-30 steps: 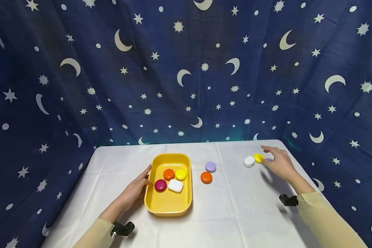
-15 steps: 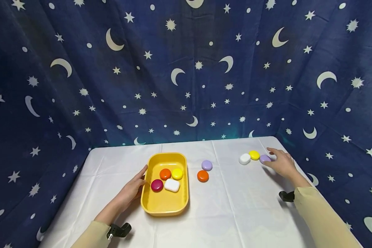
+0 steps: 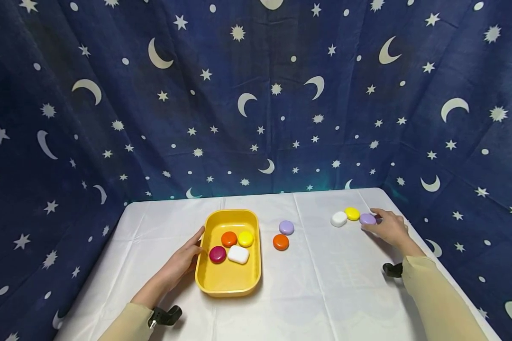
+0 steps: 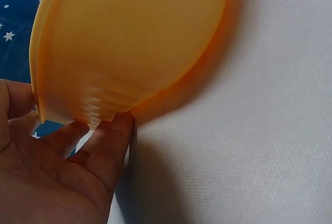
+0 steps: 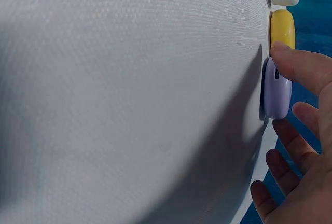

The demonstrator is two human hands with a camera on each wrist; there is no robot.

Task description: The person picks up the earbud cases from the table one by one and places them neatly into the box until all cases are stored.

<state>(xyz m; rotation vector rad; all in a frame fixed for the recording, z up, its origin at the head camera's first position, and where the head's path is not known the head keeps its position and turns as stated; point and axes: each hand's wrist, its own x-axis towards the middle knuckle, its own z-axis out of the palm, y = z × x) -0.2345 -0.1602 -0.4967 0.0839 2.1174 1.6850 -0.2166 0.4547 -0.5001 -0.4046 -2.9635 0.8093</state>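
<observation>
In the head view my left hand (image 3: 180, 263) is at the left side of a yellow tray (image 3: 228, 282). Its thumb lies at the rim, and the other fingertips press the outer wall (image 4: 140, 32). To the right, my right hand (image 3: 389, 228) holds a round purple case (image 3: 367, 219) between thumb and fingers. Seen from the right wrist, this purple case (image 5: 277, 92) has a dark slot in its side and stays close on the cloth. The thumb (image 5: 301, 66) is at one end, a fingertip at the other. Beside it are a yellow case (image 3: 352, 213) and a white case (image 3: 339, 219).
Inside the tray lie an orange piece (image 3: 229, 239), a yellow piece (image 3: 245, 238), a dark red piece (image 3: 217, 254) and a white piece (image 3: 238, 254). Another purple piece (image 3: 286, 227) and an orange piece (image 3: 280, 242) sit right of the tray on the white tablecloth (image 3: 307, 293).
My right hand has come down around the purple case, thumb and fingers now at its edges. The head view has shifted slightly. My left hand stays at the tray.
</observation>
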